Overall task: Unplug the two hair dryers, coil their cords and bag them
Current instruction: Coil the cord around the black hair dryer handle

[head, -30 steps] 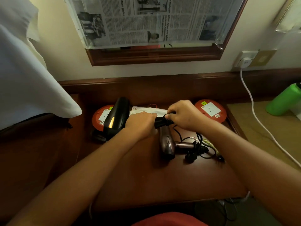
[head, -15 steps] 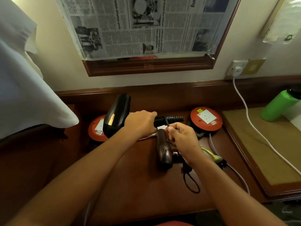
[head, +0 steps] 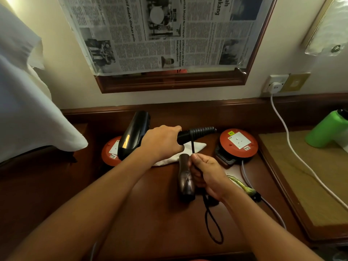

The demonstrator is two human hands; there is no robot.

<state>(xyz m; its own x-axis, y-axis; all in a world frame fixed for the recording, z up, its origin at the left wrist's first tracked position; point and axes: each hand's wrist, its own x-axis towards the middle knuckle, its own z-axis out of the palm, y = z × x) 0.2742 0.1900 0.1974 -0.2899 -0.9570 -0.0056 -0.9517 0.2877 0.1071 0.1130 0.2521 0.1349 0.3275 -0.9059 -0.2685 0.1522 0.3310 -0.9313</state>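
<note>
Head view. The left hand (head: 162,143) is wrapped around the handle of the black hair dryer (head: 134,135), holding it above the wooden desk (head: 150,213) with the barrel pointing to the back left. Several tight turns of black cord (head: 193,146) sit on the handle's free end. From there the cord drops to the right hand (head: 206,175), which pinches it between thumb and curled fingers; the slack forms a loop on the desk nearer the camera. A brown hair dryer (head: 185,178) lies on the desk, touching the right hand. A white bag (head: 180,153) lies flat beneath the black dryer's handle. Two orange socket reels (head: 238,143) flank the dryers.
</note>
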